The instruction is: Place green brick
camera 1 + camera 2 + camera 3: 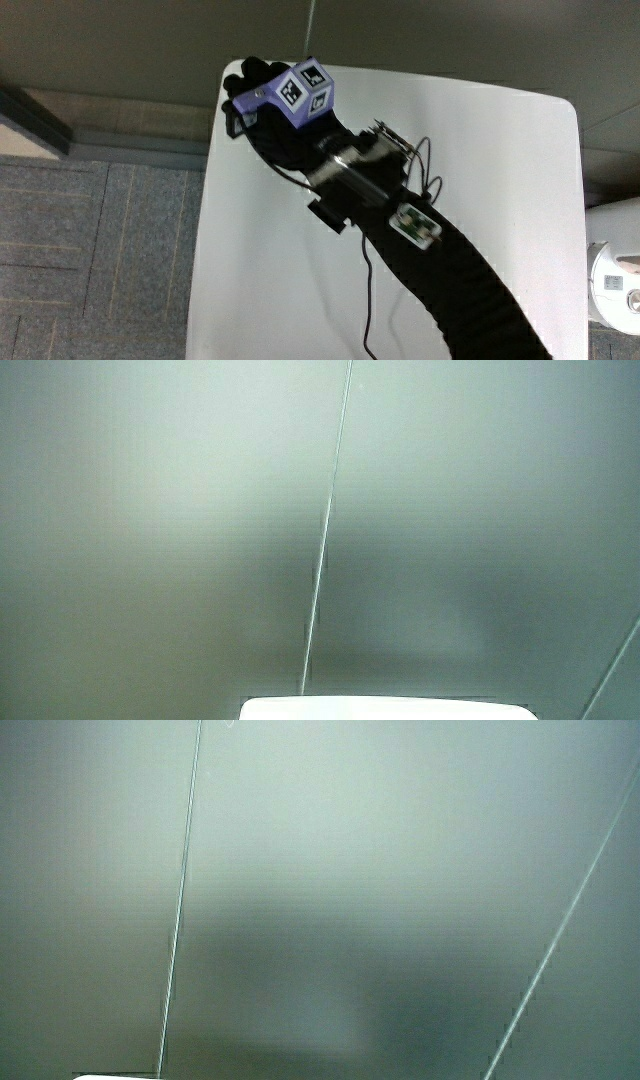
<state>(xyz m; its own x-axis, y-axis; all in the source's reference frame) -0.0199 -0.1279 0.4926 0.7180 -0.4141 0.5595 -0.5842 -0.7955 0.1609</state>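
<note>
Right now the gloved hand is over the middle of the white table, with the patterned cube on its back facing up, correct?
Not the middle. In the main view the hand is at a corner of the table, at the edge farthest from the person. The cube on its back does face up. The side views show mostly a pale wall.

Green brick unseen; forearm (470, 290) cut off; side views pale wall.

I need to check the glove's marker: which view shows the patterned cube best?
The main view: the patterned cube sits on the hand at the table's corner. Both side views show only pale wall and a table sliver.
</note>
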